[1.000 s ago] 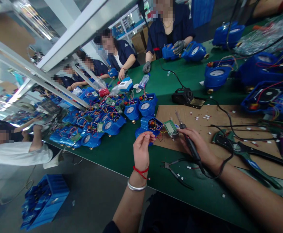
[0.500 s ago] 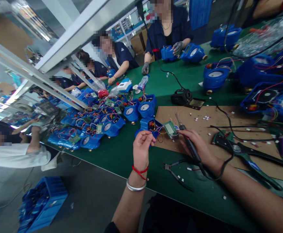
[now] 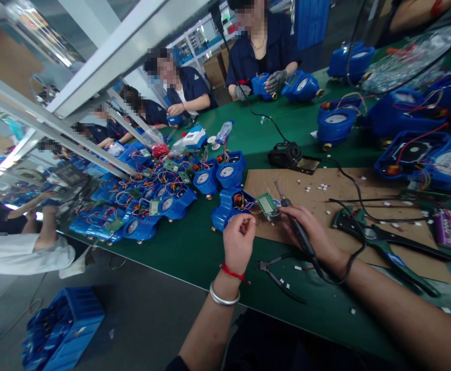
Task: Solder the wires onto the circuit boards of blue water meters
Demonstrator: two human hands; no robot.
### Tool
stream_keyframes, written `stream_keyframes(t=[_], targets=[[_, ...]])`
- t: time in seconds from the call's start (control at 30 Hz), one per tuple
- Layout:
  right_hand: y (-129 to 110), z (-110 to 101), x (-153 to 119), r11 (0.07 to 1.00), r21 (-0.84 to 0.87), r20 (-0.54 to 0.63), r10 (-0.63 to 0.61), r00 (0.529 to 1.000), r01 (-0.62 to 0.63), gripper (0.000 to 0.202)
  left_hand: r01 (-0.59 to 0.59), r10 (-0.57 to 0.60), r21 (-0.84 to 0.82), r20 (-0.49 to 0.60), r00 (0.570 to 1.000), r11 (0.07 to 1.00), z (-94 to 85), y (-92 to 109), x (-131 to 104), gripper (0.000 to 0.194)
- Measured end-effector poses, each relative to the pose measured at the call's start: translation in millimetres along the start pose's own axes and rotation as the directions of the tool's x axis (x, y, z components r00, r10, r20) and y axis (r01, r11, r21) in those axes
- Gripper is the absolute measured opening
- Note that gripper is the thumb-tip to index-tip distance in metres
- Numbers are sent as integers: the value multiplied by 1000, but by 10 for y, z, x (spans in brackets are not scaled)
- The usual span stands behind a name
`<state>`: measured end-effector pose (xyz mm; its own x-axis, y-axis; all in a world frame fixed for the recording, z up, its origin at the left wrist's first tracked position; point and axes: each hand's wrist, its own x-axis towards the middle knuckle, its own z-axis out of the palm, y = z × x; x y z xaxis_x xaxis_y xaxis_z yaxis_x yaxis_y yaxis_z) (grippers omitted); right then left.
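Observation:
My right hand is wrapped round the dark handle of a soldering iron, whose metal tip points up and left. Beside its fingertips, a green circuit board with a grey display is joined by thin coloured wires to an opened blue meter housing. My left hand is closed in a pinch just in front of that housing; what its fingertips hold, if anything, is too small to name. Small cutting pliers lie on the green table below the hands.
Brown cardboard carries white connectors and large green-handled cutters. A soldering iron stand is behind. Many blue meters crowd the left, others the right. Co-workers sit across the table; a blue crate is on the floor.
My left hand has moved right and slightly down relative to the blue housing, uncovering more of it. My right hand keeps its grip. Across the table, a co-worker's gloved hands have come together around a blue meter.

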<state>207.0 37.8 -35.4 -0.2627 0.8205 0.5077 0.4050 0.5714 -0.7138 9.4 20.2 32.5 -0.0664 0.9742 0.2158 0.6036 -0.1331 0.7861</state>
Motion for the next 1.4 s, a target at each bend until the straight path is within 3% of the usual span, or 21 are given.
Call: stream_keyframes(t=[0.13,0.27,0.4,0.67,0.77,0.87,1.0,1.23,1.4], targets=[[14,-7,-10,1000,20,17,12,1000,-13,47,-135,128,145,53,990,980,136,-26,7,15],[-2,-12,-11,1000,26,18,14,1000,-14,48,-186,182,147,40,983,972,266,-70,49,15],[30,35,-64,1000,-11,-8,-1,1000,1,51,-148,150,111,-3,989,983,383,-146,53,18],[450,168,-197,980,-190,-49,-75,996,64,60,-90,87,-26,-104,991,996,480,-205,46,23],[331,134,-164,969,-243,-42,-43,998,32,58,-96,87,-92,-106,991,991,457,-171,14,23],[84,126,-27,975,-222,86,37,996,-17,57,-116,106,-136,-75,991,984,435,-171,-21,24],[-138,197,199,986,-163,135,-10,991,32,54,-131,120,-191,-66,991,973,412,-227,-61,30],[-220,260,305,988,-154,152,53,987,-30,45,-116,99,-320,-69,993,940,368,-311,-33,26],[-279,248,278,991,-106,151,99,984,-83,45,-145,125,-318,-84,989,937,344,-315,-32,24]])
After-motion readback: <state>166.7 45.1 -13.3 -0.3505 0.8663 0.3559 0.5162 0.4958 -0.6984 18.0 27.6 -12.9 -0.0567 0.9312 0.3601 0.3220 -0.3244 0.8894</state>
